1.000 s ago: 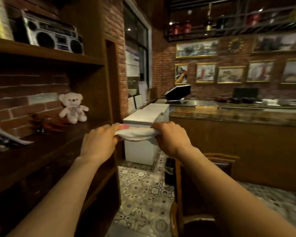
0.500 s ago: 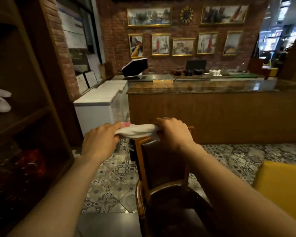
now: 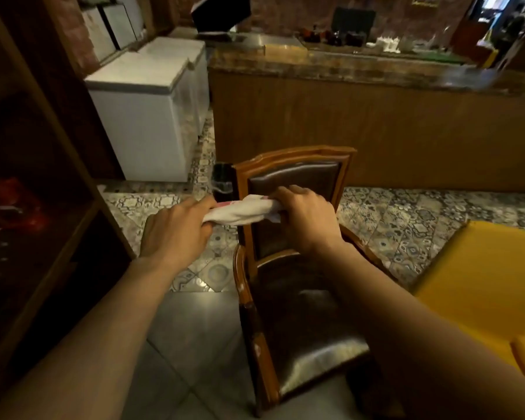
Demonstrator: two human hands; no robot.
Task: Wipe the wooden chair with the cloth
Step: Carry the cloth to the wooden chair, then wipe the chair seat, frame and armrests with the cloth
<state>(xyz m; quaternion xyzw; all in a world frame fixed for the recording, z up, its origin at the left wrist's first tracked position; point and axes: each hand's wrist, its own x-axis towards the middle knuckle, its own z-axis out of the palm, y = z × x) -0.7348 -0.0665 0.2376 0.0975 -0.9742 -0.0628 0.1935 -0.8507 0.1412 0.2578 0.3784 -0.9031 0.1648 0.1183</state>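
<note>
The left hand [image 3: 176, 231] and the right hand [image 3: 306, 219] each grip one end of the white cloth [image 3: 240, 211], holding it bunched in the air over the wooden chair [image 3: 288, 256], probably to get it ready for wiping.

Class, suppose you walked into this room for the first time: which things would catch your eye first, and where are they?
First, the white cloth stretched between the left hand and right hand, at the centre. Directly below stands the wooden chair with its dark padded back and seat. The bright yellow surface at right and the white chest freezers at upper left also stand out.
</note>
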